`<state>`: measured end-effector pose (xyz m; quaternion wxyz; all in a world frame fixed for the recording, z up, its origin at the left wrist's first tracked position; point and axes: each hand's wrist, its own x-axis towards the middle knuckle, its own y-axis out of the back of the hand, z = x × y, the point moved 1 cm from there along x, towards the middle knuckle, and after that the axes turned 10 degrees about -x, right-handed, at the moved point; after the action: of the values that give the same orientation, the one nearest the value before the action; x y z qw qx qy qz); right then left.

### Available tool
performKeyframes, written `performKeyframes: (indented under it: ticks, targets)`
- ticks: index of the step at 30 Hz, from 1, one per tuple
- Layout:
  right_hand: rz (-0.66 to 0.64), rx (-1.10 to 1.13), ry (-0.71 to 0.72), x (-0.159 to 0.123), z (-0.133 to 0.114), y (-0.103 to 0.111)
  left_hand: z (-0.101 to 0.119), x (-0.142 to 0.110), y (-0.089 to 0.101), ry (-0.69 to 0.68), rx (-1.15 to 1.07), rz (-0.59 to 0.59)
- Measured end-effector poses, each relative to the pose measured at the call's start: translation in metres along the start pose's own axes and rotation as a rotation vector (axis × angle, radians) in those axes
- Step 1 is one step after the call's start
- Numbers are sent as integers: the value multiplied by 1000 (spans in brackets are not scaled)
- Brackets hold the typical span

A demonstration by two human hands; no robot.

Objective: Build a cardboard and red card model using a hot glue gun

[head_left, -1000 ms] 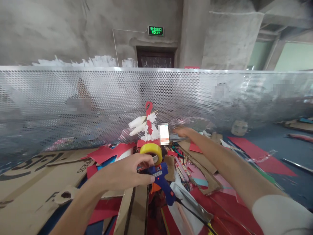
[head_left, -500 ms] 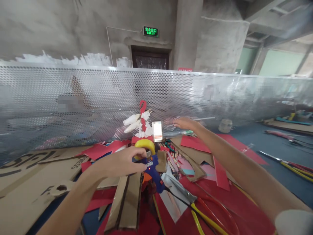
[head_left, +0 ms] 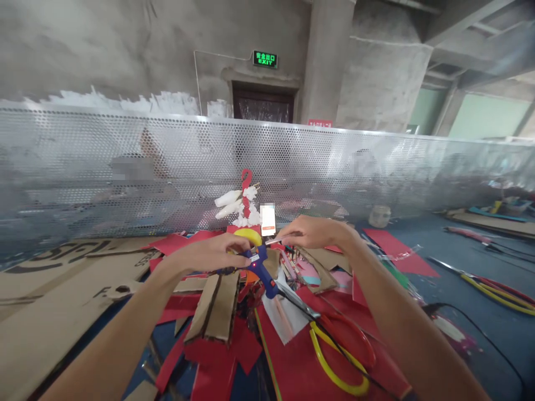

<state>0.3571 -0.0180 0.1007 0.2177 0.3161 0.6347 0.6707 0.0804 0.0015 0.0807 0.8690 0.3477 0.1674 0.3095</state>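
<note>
Right hand [head_left: 315,231]: moved inward since the earlier frame, fingertips pinching a thin white stick [head_left: 272,242] near the glue gun [head_left: 262,271]; contact I can't tell
Left hand [head_left: 213,250]: thumb and fingers clamp the glue gun above cluttered scraps [head_left: 246,340]
Glue gun feel: probably light, rigid; I'd grip its handle [head_left: 271,287]
Stick feel: likely featherweight, rolls easily; I'd pinch mid-length

I count one glue gun [head_left: 264,274], two scissors [head_left: 312,315] [head_left: 470,278]
</note>
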Motion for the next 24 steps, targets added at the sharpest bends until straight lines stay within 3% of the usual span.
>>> performKeyframes:
  ticks: [9, 21, 24]
  targets:
    - [24, -98, -19, -4, -19, -12, 2, -4, -5, 10, 5, 50]
    - [90, -302, -28, -5, -17, -19, 10, -5, -11, 56, 49, 107]
    - [113, -276, 31, -5, -17, -20, 13, -6, -12, 43, 73, 118]
